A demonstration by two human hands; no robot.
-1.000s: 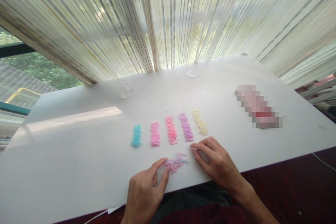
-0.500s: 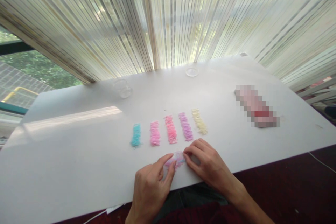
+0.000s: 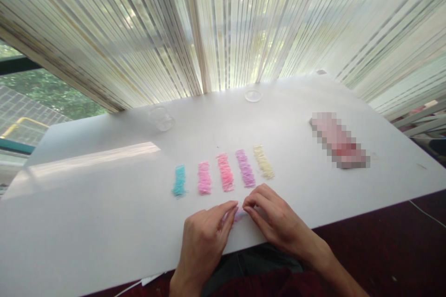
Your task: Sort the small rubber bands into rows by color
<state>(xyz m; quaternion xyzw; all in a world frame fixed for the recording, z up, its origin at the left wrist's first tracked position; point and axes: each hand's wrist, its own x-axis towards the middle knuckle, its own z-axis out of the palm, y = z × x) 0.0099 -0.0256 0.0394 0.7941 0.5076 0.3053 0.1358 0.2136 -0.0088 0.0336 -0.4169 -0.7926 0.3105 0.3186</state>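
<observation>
A small mixed heap of short pink, purple and bluish strands point(image 3: 238, 217) lies near the table's front edge, largely covered by my fingers. Over its left side, my left hand point(image 3: 204, 234) has thumb and fingertips brought together; what they pinch is too small to make out. My right hand point(image 3: 275, 218) pinches at the heap's right side, its fingertips almost touching the left ones. Beyond the hands, short strands are laid in separate rows: blue point(image 3: 180, 181), pink point(image 3: 204, 178), coral pink point(image 3: 225, 172), purple point(image 3: 245, 169) and pale yellow point(image 3: 264, 162).
The white table point(image 3: 104, 213) runs up to striped string curtains point(image 3: 230, 23). Clear round containers point(image 3: 162, 119) sit at its back left, and a clear round dish or lid point(image 3: 253, 96) at the back middle. On the right is a pixelated pinkish object point(image 3: 337, 141).
My left hand has moved right, over the heap, and its thumb and fingertips have closed together. The right hand stays nearly in place. The rows of strands are unchanged.
</observation>
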